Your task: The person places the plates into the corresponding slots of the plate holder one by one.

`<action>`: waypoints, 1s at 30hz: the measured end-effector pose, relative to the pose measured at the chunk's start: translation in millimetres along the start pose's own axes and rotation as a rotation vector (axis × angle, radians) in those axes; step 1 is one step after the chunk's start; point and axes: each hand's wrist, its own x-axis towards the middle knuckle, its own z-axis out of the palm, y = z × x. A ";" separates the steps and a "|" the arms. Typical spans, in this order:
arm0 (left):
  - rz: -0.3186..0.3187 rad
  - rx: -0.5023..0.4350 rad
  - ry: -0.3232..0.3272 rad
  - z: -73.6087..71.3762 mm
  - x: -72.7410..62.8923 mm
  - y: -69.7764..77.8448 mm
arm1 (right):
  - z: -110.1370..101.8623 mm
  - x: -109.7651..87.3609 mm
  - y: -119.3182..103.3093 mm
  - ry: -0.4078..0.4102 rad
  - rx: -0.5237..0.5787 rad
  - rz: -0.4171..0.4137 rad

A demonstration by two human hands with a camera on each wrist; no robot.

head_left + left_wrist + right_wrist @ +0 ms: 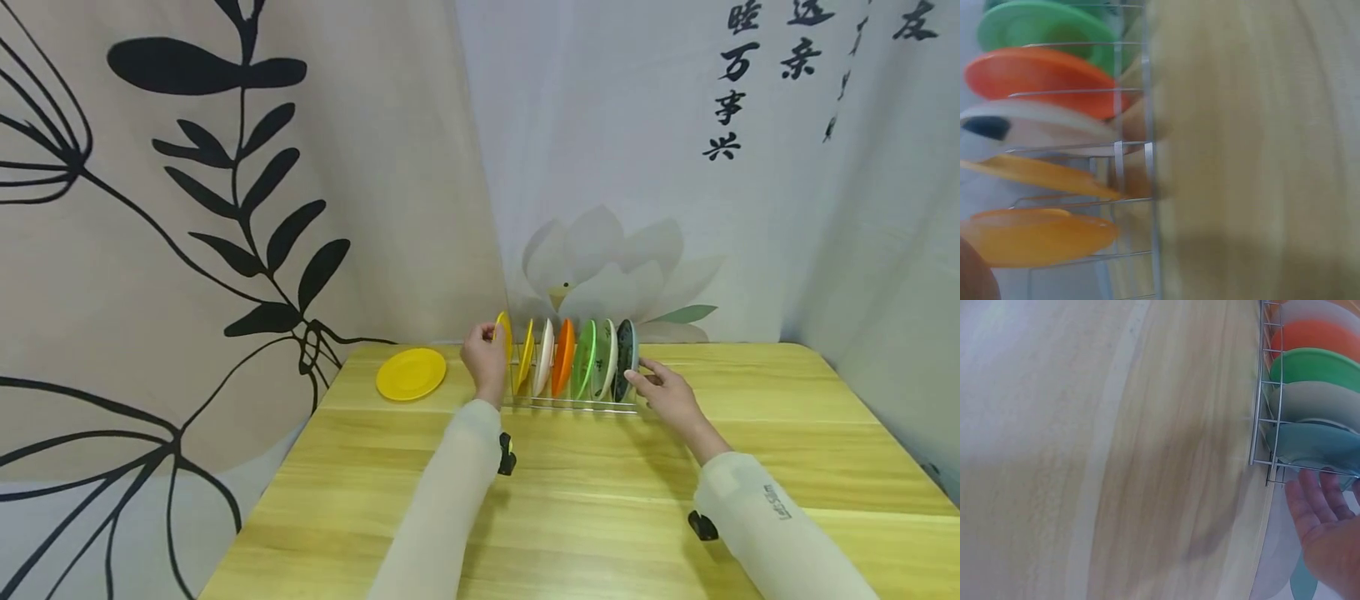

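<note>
My left hand (486, 365) pinches the rim of a yellow plate (505, 327), which stands at the left end of a wire dish rack (577, 406). In the left wrist view this plate (1047, 236) sits between the rack's wires, and only a bit of the hand shows at the lower left. My right hand (670, 398) is at the rack's right end, beside the dark grey-blue plate (624, 358). The right wrist view shows its fingers (1310, 500) loosely extended against the rack's end, near the grey-blue plate (1316, 444).
Between the end plates stand another yellow plate (527, 354), a white one (544, 358), an orange one (562, 358), a green one (583, 360) and a pale one (604, 360). Left of the rack, a yellow plate (411, 374) lies flat on the wooden table (585, 500). A printed curtain (405, 167) hangs behind.
</note>
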 end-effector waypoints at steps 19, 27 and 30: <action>0.123 0.208 -0.138 -68.0 23.8 -28.4 | -2.4 0.6 -0.7 -0.019 -0.008 0.025; 0.127 0.385 -0.316 -127.0 47.7 -55.1 | -1.7 1.7 0.4 -0.017 -0.007 0.009; 0.088 0.451 -0.393 -147.1 51.1 -66.4 | -0.4 0.5 -0.5 -0.016 -0.003 0.002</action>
